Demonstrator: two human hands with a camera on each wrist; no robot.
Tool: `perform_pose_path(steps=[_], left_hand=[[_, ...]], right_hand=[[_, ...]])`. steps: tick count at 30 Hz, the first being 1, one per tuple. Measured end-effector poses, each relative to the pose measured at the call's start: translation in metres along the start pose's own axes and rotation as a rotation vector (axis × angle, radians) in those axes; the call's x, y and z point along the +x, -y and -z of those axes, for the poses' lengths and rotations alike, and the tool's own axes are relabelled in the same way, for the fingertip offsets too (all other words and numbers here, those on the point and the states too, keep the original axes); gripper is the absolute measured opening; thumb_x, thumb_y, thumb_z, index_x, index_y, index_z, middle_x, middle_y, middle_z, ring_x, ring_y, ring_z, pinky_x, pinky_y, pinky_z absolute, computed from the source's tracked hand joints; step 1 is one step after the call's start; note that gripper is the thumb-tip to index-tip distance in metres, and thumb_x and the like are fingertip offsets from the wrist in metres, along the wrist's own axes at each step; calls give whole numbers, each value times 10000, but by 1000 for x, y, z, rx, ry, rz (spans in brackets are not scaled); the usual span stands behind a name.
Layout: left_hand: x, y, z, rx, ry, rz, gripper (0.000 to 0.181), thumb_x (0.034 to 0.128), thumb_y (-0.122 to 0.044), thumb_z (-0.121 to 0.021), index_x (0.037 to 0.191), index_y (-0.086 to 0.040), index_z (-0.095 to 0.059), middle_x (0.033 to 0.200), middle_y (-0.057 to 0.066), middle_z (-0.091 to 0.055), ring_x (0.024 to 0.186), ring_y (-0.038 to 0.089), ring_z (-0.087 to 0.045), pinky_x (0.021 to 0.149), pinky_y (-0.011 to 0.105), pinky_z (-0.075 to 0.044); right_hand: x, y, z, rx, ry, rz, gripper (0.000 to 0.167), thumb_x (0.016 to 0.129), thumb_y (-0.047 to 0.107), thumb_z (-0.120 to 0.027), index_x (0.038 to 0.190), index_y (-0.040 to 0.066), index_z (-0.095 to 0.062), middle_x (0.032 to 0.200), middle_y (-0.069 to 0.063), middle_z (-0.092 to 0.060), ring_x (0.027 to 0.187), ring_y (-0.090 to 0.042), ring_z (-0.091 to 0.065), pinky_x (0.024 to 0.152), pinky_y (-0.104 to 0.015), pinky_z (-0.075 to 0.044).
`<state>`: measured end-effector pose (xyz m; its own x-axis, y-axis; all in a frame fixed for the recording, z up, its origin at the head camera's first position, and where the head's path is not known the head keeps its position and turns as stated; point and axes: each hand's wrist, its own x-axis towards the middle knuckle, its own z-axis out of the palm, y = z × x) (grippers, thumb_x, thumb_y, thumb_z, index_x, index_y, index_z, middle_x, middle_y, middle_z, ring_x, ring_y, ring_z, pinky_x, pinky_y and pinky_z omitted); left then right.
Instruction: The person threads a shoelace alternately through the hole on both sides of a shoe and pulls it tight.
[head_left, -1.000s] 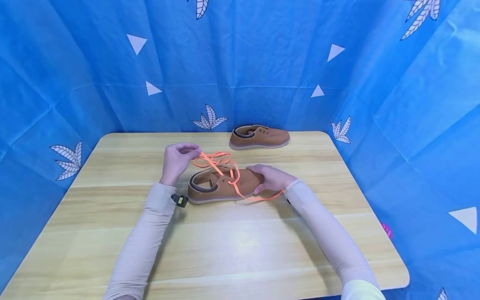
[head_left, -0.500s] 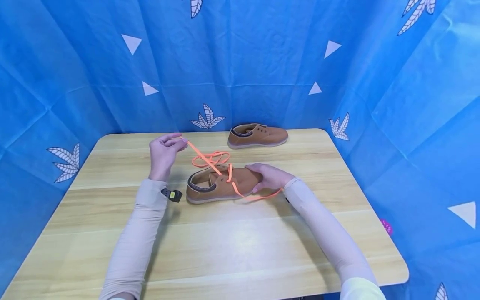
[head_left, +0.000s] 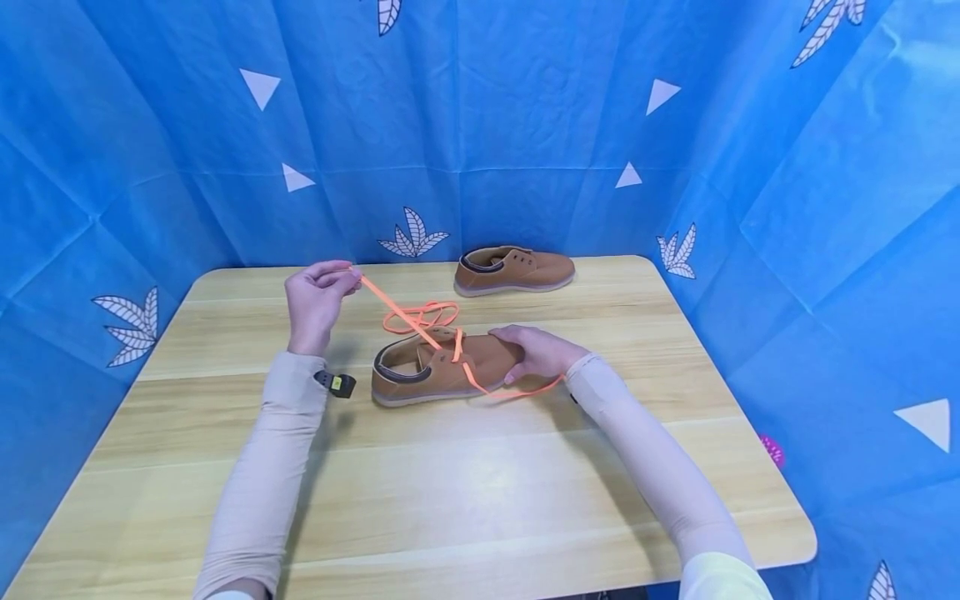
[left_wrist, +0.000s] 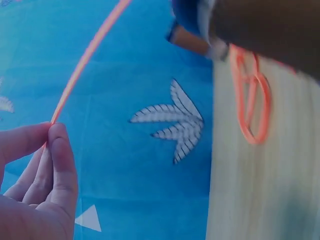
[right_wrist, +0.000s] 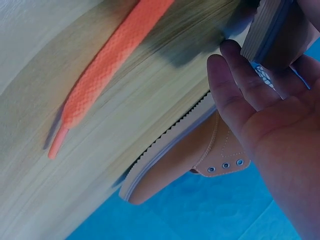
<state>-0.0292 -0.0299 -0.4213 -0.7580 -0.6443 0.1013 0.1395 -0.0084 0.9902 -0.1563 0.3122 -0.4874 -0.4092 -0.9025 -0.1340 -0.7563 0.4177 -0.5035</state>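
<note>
A brown lace-up shoe point(head_left: 423, 385) lies sole down on the table, its toe to the right. My left hand point(head_left: 313, 304) is raised left of it and pinches an orange shoelace point(head_left: 396, 309) between thumb and forefinger, as the left wrist view confirms. The lace runs taut from those fingers down to the shoe's eyelets. My right hand point(head_left: 546, 353) grips the toe; in the right wrist view the toe point(right_wrist: 277, 37) sits between its fingers and thumb. Another stretch of lace hangs over the near side, its tipped end point(right_wrist: 95, 87) lying near my right wrist.
A second brown shoe point(head_left: 514, 273), with bare eyelets, stands at the table's back edge. Loops of orange lace point(head_left: 431, 315) lie behind the near shoe. A blue patterned curtain point(head_left: 525, 100) encloses the wooden table point(head_left: 465, 500) at the back and sides.
My left hand has moved left and away with the lace, drawing it straighter. The loop standing over the eyelets has shrunk against the shoe. My right hand stays on the toe.
</note>
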Motion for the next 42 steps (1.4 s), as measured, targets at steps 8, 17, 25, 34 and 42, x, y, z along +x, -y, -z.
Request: perform_pose_path(steps=[8, 17, 25, 34, 42], left_hand=[[8, 20, 15, 44, -16, 124, 192, 888, -30, -792, 1071, -24, -734, 801, -51, -786, 701, 52, -738, 738, 194, -605], [7, 64, 47, 539, 273, 186, 376, 954, -151, -718, 1283, 27, -677, 872, -36, -796, 768, 31, -733, 771, 220, -597], [-3, 85, 40, 720, 407, 163, 312, 963, -174, -698, 1206, 20, -686, 1082, 204, -756, 806, 163, -705, 656, 258, -553], [-15, 55, 26, 871, 522, -52, 411, 1049, -234, -584, 1344, 51, -600, 1279, 273, -660, 1165, 415, -640, 993, 534, -527], [-42, 26, -15, 833, 626, -211, 304, 1060, -232, -574, 1261, -25, -671, 1318, 195, -645, 1203, 378, -629, 996, 535, -543]], right_hand=[[-1, 3, 1, 15, 2, 12, 869, 825, 227, -881, 1548, 36, -437, 1568, -148, -509, 1482, -316, -460, 1238, -454, -357], [-1, 1, 1, 15, 11, -22, 894, 825, 243, -882, 1561, 38, -418, 1589, -146, -486, 1501, -321, -435, 1248, -456, -340], [-7, 5, -1, 2, -39, -83, 956, 824, 286, -890, 1585, 32, -369, 1631, -177, -409, 1533, -354, -371, 1258, -479, -318], [-28, 47, -9, -6, -248, 45, 156, 949, 225, -758, 1057, 113, -751, 1009, -7, -693, 932, -138, -650, 871, -325, -565], [-26, 64, -30, -63, -85, 36, 116, 934, 226, -776, 877, 127, -755, 728, 28, -643, 619, -48, -496, 585, -227, -426]])
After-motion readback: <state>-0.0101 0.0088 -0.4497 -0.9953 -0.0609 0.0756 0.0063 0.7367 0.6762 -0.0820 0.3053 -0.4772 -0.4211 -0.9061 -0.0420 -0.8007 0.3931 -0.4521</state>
